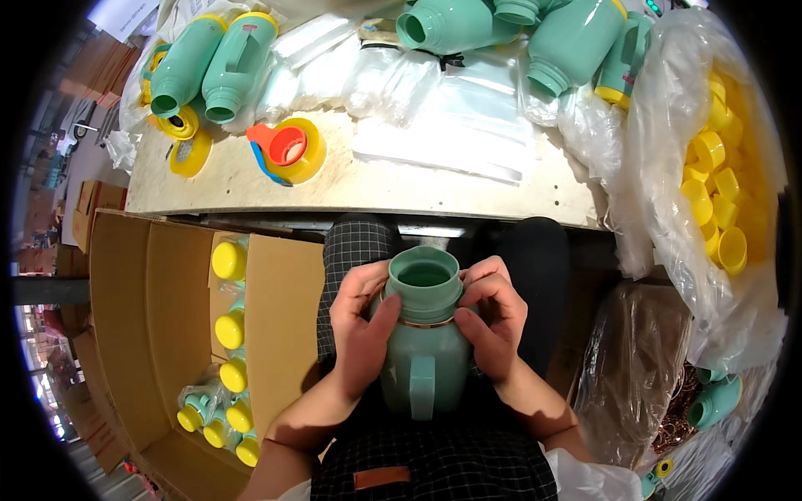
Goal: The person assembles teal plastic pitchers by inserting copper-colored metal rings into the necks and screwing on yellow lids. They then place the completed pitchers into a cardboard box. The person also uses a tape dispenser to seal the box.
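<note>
A green flask body (424, 359) with a side handle stands upright in my lap, its round mouth uncapped and the handle facing me. Around the base of its threaded neck runs a thin copper-coloured ring (426, 324). My left hand (361, 321) is closed on the left side of the neck, thumb lying near the ring. On the opposite side my right hand (493, 317) grips the neck with bent fingers, its thumb also by the ring. The fingers' far sides are partly hidden.
Ahead is a worktable (393, 188) with green flasks (241, 67), clear plastic bags (443, 117) and an orange-red piece in a yellow ring (288, 150). A cardboard box (284, 309) at left holds yellow-capped flasks (230, 330). Yellow caps (710, 204) fill a plastic bag at right.
</note>
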Tool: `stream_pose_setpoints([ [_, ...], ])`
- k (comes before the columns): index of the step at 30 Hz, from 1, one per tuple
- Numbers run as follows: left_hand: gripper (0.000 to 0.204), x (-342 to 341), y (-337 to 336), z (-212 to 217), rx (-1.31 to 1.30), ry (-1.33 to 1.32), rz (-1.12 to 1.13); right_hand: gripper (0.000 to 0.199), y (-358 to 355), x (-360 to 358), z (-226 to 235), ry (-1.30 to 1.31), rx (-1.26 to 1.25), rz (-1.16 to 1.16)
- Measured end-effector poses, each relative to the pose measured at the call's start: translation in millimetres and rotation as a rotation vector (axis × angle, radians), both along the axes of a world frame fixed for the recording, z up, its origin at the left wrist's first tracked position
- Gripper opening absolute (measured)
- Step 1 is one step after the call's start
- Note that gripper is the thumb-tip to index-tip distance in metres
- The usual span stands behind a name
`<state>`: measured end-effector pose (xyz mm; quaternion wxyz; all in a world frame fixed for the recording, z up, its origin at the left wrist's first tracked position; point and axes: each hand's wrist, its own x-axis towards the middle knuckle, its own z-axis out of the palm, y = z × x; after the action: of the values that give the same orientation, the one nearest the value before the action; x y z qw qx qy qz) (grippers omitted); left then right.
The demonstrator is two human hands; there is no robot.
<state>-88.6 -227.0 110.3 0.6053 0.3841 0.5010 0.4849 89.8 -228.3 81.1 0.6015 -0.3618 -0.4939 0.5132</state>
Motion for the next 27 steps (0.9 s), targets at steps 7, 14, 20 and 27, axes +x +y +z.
stream_pose_setpoints([
  [7, 0.042, 2.1, -16.4, -1.0, 0.217, 0.214, -0.004, 0.013, 1.2, 2.4, 2.5, -0.132, -0.042, 0.050],
  [14, 0.034, 2.0, -3.8, -9.9, -0.161, -0.174, 0.050, 0.022, 4.4, -0.4, 9.1, 0.209, -0.591, 0.107],
  [20, 0.030, -7.4, 11.6, -12.4, -0.219, -0.273, -0.159, 0.017, 20.4, 9.7, -4.0, 0.332, -0.687, 0.313],
  [27, 0.019, 3.1, 45.7, -8.2, -0.308, -0.250, -0.430, 0.022, 42.7, 23.1, -0.9, 0.340, -0.777, 0.376],
])
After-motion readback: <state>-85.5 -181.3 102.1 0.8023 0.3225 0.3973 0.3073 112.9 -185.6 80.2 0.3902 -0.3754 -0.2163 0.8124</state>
